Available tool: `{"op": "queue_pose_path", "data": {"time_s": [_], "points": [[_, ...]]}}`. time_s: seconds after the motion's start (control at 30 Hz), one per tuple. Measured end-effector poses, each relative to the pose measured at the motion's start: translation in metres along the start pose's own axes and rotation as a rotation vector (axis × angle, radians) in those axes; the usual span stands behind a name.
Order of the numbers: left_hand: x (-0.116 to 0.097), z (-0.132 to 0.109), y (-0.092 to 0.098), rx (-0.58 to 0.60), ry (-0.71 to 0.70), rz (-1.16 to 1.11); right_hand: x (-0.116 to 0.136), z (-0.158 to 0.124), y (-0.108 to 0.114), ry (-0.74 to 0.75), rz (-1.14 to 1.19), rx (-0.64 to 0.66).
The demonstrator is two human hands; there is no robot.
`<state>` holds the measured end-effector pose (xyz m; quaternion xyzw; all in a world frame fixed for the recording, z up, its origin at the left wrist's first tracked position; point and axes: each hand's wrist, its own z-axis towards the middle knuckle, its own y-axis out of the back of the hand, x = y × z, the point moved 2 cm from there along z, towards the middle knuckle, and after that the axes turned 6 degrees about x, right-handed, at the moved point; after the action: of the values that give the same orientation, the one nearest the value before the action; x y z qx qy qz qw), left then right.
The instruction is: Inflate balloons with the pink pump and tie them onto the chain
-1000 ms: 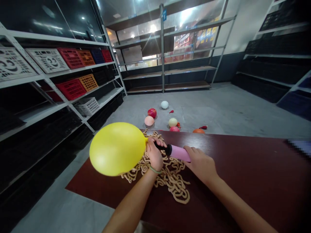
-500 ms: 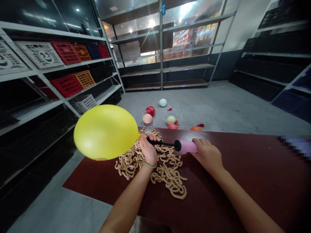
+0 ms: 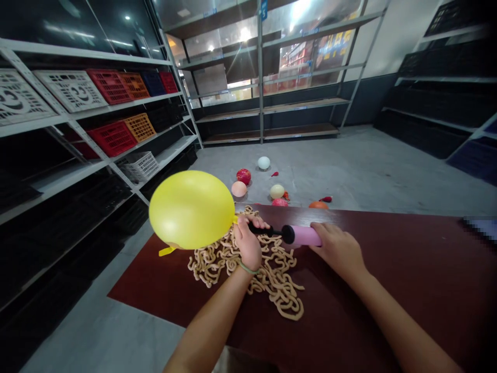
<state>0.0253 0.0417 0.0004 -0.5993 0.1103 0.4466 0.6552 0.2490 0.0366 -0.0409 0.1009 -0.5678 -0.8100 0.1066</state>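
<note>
A hand balloon pump (image 3: 305,235) with a pink barrel and black parts lies level between my hands, above the brown table (image 3: 368,311). My left hand (image 3: 250,246), with a green band at the wrist, is closed round its black end and the neck of an inflated yellow balloon (image 3: 192,210). My right hand (image 3: 337,248) grips the pink barrel at the other end. A short stretch of black rod shows between the left hand and the barrel. Under the left hand spreads a tangled heap of beige, cord-like strands (image 3: 283,290). Below the balloon pokes a flat yellow strip (image 3: 166,252).
Beyond the table, several balloons lie on the grey floor, among them a white one (image 3: 264,163) and an orange one (image 3: 318,205). Metal shelving (image 3: 260,103) stands at the back. Racks with crates (image 3: 112,137) line the left side. A blurred object (image 3: 483,228) lies at the table's right.
My left hand has come nearer to the pink barrel, so less black rod shows. The yellow balloon has shifted right and looks smaller, and the yellow strip below it has come into sight.
</note>
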Motion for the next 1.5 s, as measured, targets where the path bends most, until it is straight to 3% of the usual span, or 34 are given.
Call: {"op": "queue_pose_path", "data": {"time_s": [0.13,0.27,0.37,0.47,0.6,0.73,0.83,0.97,1.1,1.2,1.33,1.5], "points": [[-0.01,0.012,0.008,-0.065,-0.037,-0.006,-0.013,0.0,-0.003,-0.026,-0.018,-0.006],[-0.007,0.015,0.015,-0.118,-0.042,0.0,0.014,0.0,0.001,0.021,-0.041,0.057],[0.003,0.007,0.012,-0.079,0.011,0.022,0.04,-0.002,0.007,0.053,-0.032,0.088],[0.008,-0.001,0.005,-0.011,0.047,0.031,0.048,-0.001,0.011,0.073,-0.001,0.069],[0.001,0.001,0.003,0.015,0.023,0.001,0.029,0.002,0.011,0.066,0.026,0.041],[-0.012,0.015,0.009,-0.036,-0.031,-0.018,-0.001,0.003,0.006,0.068,0.009,-0.008],[-0.018,0.024,0.015,-0.092,-0.035,-0.045,-0.008,0.002,0.007,0.051,-0.048,-0.027],[-0.015,0.023,0.018,-0.171,-0.007,-0.059,0.013,-0.002,0.013,0.073,-0.12,0.005],[-0.001,0.01,0.013,-0.101,0.052,-0.026,0.046,-0.006,0.01,0.091,-0.043,0.033],[0.007,0.004,0.01,-0.045,0.08,-0.006,0.054,-0.007,0.004,0.1,0.04,0.047],[0.001,0.009,0.01,0.012,0.039,0.002,0.036,-0.004,0.0,0.109,0.038,0.001],[-0.022,0.027,0.016,-0.056,-0.032,-0.014,0.004,0.0,0.001,0.115,0.016,0.002]]}}
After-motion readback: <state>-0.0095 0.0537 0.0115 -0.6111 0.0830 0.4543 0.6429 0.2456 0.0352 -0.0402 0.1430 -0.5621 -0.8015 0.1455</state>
